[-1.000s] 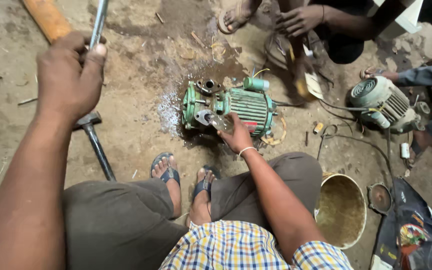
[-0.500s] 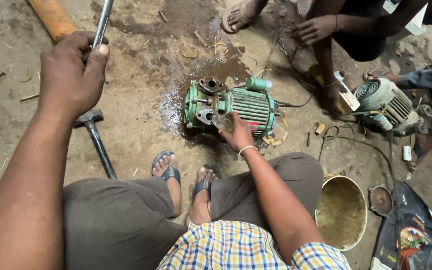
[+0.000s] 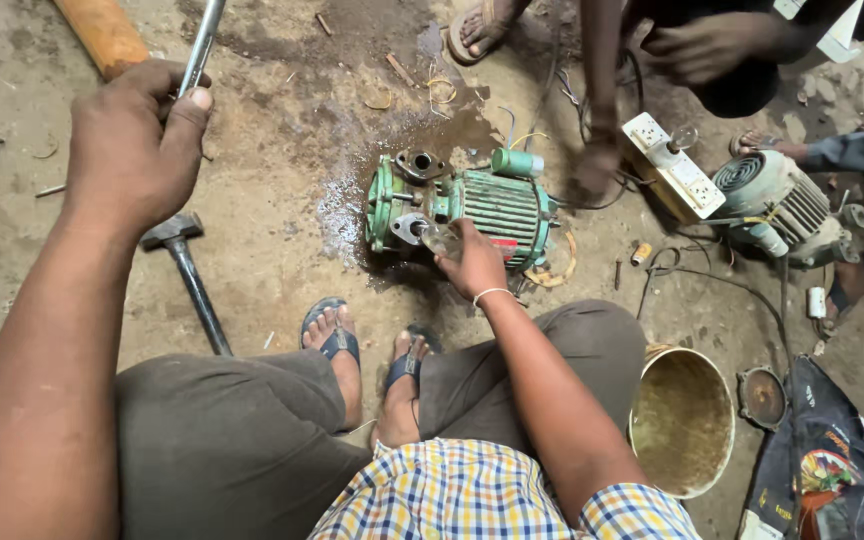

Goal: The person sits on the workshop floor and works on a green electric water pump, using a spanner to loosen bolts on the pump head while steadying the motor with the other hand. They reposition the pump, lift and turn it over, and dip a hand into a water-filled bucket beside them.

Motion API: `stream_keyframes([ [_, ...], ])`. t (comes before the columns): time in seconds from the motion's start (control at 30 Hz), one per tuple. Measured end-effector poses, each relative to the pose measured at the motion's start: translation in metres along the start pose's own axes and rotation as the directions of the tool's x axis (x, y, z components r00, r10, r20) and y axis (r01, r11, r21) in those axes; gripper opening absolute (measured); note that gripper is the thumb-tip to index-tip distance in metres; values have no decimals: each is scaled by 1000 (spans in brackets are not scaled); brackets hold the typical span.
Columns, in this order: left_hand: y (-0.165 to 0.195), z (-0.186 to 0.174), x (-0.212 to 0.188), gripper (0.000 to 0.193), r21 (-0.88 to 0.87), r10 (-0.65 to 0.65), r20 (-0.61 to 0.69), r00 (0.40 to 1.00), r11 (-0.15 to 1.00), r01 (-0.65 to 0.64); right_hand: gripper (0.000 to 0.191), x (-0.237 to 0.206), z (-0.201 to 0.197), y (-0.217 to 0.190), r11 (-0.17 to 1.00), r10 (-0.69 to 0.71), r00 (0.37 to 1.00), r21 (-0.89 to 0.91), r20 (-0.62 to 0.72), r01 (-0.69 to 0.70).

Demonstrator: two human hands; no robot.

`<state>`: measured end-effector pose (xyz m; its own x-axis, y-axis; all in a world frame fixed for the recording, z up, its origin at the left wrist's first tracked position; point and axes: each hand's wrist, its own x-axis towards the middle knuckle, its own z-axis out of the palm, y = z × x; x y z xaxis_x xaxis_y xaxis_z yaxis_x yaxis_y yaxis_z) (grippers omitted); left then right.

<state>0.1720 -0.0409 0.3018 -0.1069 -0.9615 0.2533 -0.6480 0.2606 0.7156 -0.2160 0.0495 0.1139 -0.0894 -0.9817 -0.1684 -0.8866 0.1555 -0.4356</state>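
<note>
A: The light is soft and even, more like shade than sun. Shadows are faint, just a dim patch under the green motor [image 3: 472,205].

B: Any glare?

A: A little. The wet ground [image 3: 337,210] beside the motor glints white, and the metal bar [image 3: 202,45] in the left hand [image 3: 137,140] shows a bright streak.

B: Sharpness?

A: The middle is crisp. The left forearm, close to the lens, looks huge and slightly soft. Edges stretch outward from the wide lens, and the top right corner falls dark.
</note>
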Motion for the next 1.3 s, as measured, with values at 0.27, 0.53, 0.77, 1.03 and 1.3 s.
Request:
stream_keyframes([
  [0.27, -6, 2, 1, 21, 58, 48, 8, 999, 997, -49, 60, 0, 3, 1, 999, -29, 999, -38, -20, 28],
  [0.53, -3, 0, 0, 21, 20, 43, 21, 999, 999, -43, 61, 0, 1, -2, 995, -8, 1000, -98, 2, 8],
  [0.77, 0, -2, -1, 22, 29, -21, 51, 998, 999, 19, 63, 2, 4, -2, 996, -4, 1000, -84, -20, 2],
  [1.03, -6, 0, 0, 24, 60, 16, 27, 1000, 998, -17, 63, 1, 2, -6, 992, -8, 999, -125, -39, 3],
  [1.3, -9, 2, -2, 28, 81, -25, 48, 999, 996, 21, 62, 0, 1, -5, 986, 7, 1000, -165, -29, -12],
])
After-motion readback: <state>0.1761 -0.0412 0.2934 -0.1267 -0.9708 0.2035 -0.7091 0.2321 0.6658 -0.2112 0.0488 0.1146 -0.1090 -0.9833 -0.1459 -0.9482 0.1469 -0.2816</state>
